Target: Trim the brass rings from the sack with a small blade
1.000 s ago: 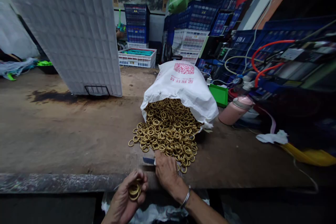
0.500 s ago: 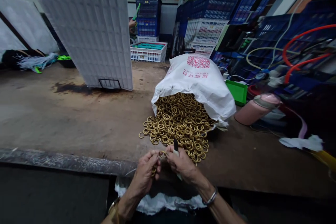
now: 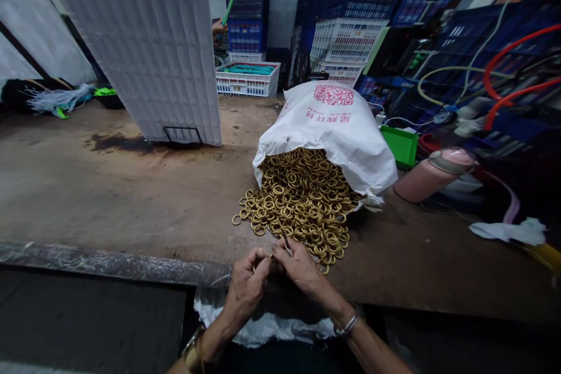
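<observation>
My left hand (image 3: 246,281) is closed, its finger and thumb pinching a gold-coloured ring (image 3: 270,256) at the table's front edge. Pressed up against it from the other side is my right hand (image 3: 305,272), also closed. A small knife (image 3: 286,241) with a thin dark blade pokes up out of its grip; its handle is mostly covered. Just beyond both hands lies a pile of gold-coloured rings (image 3: 302,210), spilling from the mouth of a white woven sack (image 3: 333,123) with red print. What else my left palm contains is hidden.
A tall white ribbed panel (image 3: 144,52) in a black wire stand rises at left. Behind are a white crate (image 3: 249,83) and stacked blue crates (image 3: 246,14). A pink bottle (image 3: 432,175) and a green tray (image 3: 398,145) lie right. Another person's hand (image 3: 218,27) holds something green.
My hands have drawn closer together round the ring, and the knife has turned so its blade looks thinner. The view has tilted slightly, shifting the background upward.
</observation>
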`<state>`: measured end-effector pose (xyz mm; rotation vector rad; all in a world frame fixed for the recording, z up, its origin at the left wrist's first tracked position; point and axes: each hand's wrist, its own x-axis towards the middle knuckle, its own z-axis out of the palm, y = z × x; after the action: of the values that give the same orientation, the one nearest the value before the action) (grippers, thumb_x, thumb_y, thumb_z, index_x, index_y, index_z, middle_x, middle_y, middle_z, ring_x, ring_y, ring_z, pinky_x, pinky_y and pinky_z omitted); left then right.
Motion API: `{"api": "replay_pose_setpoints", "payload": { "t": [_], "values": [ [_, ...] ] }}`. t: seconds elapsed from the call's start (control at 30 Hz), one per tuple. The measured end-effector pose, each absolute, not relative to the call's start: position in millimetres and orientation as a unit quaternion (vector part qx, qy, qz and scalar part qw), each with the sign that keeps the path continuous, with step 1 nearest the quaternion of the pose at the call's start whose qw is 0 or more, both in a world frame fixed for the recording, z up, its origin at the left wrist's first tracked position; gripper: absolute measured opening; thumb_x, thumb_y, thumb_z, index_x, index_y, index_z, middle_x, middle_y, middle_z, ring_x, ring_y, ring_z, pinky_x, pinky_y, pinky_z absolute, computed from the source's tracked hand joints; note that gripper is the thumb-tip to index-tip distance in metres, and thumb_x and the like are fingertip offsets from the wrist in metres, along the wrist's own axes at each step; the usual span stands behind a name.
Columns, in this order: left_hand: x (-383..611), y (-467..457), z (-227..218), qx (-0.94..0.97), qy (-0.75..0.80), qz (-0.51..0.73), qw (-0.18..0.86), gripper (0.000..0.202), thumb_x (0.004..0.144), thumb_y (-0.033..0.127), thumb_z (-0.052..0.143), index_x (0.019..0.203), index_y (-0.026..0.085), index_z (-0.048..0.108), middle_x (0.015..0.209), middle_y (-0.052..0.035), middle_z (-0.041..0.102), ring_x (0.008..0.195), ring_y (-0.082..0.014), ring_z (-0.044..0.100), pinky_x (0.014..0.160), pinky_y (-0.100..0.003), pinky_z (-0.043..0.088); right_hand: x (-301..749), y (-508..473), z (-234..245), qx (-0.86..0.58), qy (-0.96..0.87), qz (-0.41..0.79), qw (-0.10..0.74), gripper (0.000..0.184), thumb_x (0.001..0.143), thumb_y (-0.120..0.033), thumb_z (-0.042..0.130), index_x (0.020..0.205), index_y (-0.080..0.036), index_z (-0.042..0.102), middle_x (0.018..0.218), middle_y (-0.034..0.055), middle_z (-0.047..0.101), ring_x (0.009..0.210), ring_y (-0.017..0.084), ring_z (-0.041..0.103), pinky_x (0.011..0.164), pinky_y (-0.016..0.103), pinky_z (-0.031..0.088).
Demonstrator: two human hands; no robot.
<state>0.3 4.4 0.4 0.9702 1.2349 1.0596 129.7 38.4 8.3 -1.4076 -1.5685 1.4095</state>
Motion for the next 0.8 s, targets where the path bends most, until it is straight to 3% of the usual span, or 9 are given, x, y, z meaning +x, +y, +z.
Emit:
{"api": "replay_pose_setpoints", "payload": {
  "t": [0.13,0.3,0.4,0.5,0.6,0.8],
  "values": [
    [-0.5,4.3,2.6,0.334,0.485,0.407,0.698,0.032,0.072,0.048,0.053,0.066,0.018,0.043,0.047,0.0078,0.041,0.035,-0.0038,0.032,0.034,-0.016,0.024,126.9,37.1,11.5,-0.543,-0.612,0.495,0.293,0.022,0.075,-0.035,0.045,0.063,-0.018,0.043,0.055,-0.0061,0.039,0.052,0.008,0.035,0.050,0.019,0.030],
    [-1.8,2.0,4.3,0.305,0.449,0.429,0.722,0.030,0.072,0.044,0.056,0.068,0.017,0.045,0.051,0.0073,0.043,0.037,-0.0028,0.034,0.036,-0.014,0.024,127.3,37.9,7.8,-0.524,-0.599,0.527,0.298,0.021,0.079,-0.032,0.038,0.063,-0.018,0.044,0.053,-0.0048,0.043,0.049,0.008,0.038,0.049,0.020,0.031],
    [-2.5,0.1,2.9,0.304,0.450,0.441,0.715,0.029,0.073,0.044,0.056,0.068,0.018,0.043,0.053,0.0071,0.044,0.037,-0.0024,0.035,0.036,-0.014,0.024,131.2,38.3,1.9,-0.546,-0.646,0.444,0.294,0.024,0.081,-0.029,0.033,0.064,-0.018,0.045,0.056,-0.0021,0.047,0.053,0.010,0.042,0.053,0.021,0.032],
    [-2.8,0.0,0.6,0.318,0.462,0.452,0.694,0.030,0.073,0.045,0.055,0.070,0.018,0.043,0.052,0.0073,0.044,0.037,-0.0027,0.036,0.036,-0.014,0.025,133.6,33.8,-1.6,-0.562,-0.728,0.319,0.230,0.016,0.077,-0.020,0.036,0.074,-0.018,0.052,0.062,-0.0001,0.053,0.057,0.012,0.045,0.055,0.022,0.029],
    [-2.4,1.8,0.4,0.333,0.484,0.452,0.672,0.030,0.072,0.045,0.055,0.070,0.018,0.043,0.049,0.0078,0.043,0.036,-0.0030,0.035,0.036,-0.014,0.026,132.1,27.3,0.3,-0.556,-0.783,0.246,0.134,0.026,0.067,-0.009,0.039,0.084,-0.020,0.055,0.065,0.0004,0.058,0.058,0.013,0.049,0.054,0.023,0.025],
    [-5.6,-2.9,7.1,0.351,0.504,0.460,0.641,0.035,0.067,0.049,0.059,0.063,0.018,0.042,0.048,0.0076,0.043,0.035,-0.0030,0.035,0.035,-0.014,0.025,131.9,26.5,6.7,-0.555,-0.811,0.178,0.050,0.030,0.066,-0.007,0.039,0.090,-0.018,0.053,0.066,0.0023,0.061,0.057,0.015,0.052,0.052,0.025,0.022]
  ]
}}
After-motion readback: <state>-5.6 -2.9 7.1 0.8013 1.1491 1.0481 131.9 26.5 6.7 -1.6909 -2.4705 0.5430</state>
